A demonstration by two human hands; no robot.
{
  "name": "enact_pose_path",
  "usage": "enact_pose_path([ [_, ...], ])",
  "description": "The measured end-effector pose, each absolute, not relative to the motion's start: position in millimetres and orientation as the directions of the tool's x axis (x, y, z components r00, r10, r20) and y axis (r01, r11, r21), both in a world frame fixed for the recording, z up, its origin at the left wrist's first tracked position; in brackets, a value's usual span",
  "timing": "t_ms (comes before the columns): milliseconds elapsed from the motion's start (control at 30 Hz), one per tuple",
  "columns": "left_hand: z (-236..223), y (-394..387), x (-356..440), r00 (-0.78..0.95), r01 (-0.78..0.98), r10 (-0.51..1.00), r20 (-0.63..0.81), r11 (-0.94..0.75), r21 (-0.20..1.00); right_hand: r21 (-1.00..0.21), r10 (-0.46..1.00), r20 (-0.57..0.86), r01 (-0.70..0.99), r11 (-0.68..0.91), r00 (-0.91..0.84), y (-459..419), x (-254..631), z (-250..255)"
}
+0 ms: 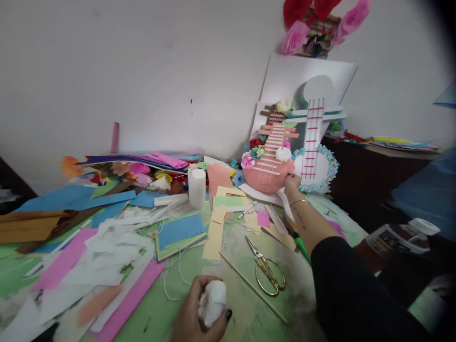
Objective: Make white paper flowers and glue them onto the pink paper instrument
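A white wad of crumpled paper (pixel 214 300), perhaps a rolled flower, sits in my left hand (pixel 199 311), whose fingers curl round it at the bottom of the view. My right arm stretches forward across the table. At its end, my right hand (pixel 292 183) pinches the lower right edge of a salmon-coloured paper lute (pixel 265 178) with pale strips and paper flowers. A white paper lute (pixel 309 164) with a blue frilled rim leans just behind that hand. Between my arms lie gold-handled scissors (pixel 269 273) and a thin wooden stick (pixel 252 287).
Scraps of white paper (pixel 110 251) and pink strips cover the left side. A white cylinder (pixel 197 187) stands near the back, beyond a stack of blue and yellow cards (pixel 181 232). On the right is a capped bottle (pixel 395 244). A green-handled tool (pixel 302 247) lies by my right forearm.
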State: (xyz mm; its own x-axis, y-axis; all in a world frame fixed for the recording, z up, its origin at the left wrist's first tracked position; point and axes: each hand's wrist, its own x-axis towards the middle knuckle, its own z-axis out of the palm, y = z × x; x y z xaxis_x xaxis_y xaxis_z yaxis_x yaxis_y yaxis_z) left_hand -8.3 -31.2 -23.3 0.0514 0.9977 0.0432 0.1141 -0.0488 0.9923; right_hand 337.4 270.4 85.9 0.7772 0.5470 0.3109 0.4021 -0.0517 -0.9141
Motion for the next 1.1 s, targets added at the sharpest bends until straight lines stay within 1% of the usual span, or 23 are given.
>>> enact_pose_path([
  [100, -16, -31, -7, 0.103, 0.130, 0.990, 0.095, -0.108, 0.986, -0.938, 0.530, 0.245, 0.336, -0.082, 0.812, 265, 334, 93],
  [200, -3, -30, -8, 0.141, 0.150, 0.983, 0.118, -0.140, 0.979, -0.949, 0.520, 0.229, 0.307, -0.068, 0.823, 249, 328, 109],
  [300, 10, -29, -11, 0.189, 0.205, 0.969, 0.160, -0.199, 0.959, -0.955, 0.524, 0.246, 0.297, -0.014, 0.815, 222, 323, 128],
  [400, 19, -29, -17, 0.183, 0.241, 0.949, 0.258, -0.298, 0.923, -0.950, 0.540, 0.297, 0.302, 0.081, 0.788, 184, 315, 140],
  [467, 25, -29, -20, 0.184, 0.295, 0.897, 0.402, -0.441, 0.848, -0.937, 0.551, 0.346, 0.311, 0.160, 0.760, 151, 306, 139],
  [567, 37, -33, -21, 0.132, 0.385, 0.725, 0.676, -0.666, 0.639, -0.903, 0.566, 0.430, 0.322, 0.286, 0.703, 92, 280, 119],
  [633, 48, -42, -16, 0.092, 0.429, 0.609, 0.788, -0.738, 0.521, -0.872, 0.579, 0.486, 0.321, 0.369, 0.655, 53, 255, 97],
  [700, 59, -55, -6, 0.057, 0.470, 0.521, 0.852, -0.766, 0.438, -0.849, 0.598, 0.522, 0.302, 0.434, 0.608, 17, 226, 73],
  [800, 72, -78, 16, 0.003, 0.532, 0.510, 0.860, -0.729, 0.430, -0.837, 0.635, 0.537, 0.254, 0.485, 0.555, -25, 183, 46],
  [900, 74, -91, 40, -0.082, 0.527, 0.545, 0.834, -0.687, 0.500, -0.843, 0.670, 0.525, 0.217, 0.492, 0.524, -52, 152, 32],
  [1000, 66, -96, 56, -0.192, 0.522, 0.567, 0.801, -0.633, 0.572, -0.839, 0.683, 0.532, 0.206, 0.503, 0.501, -66, 135, 25],
  [1100, 56, -94, 63, -0.219, 0.536, 0.621, 0.752, -0.568, 0.625, -0.826, 0.684, 0.552, 0.202, 0.525, 0.477, -69, 130, 17],
])
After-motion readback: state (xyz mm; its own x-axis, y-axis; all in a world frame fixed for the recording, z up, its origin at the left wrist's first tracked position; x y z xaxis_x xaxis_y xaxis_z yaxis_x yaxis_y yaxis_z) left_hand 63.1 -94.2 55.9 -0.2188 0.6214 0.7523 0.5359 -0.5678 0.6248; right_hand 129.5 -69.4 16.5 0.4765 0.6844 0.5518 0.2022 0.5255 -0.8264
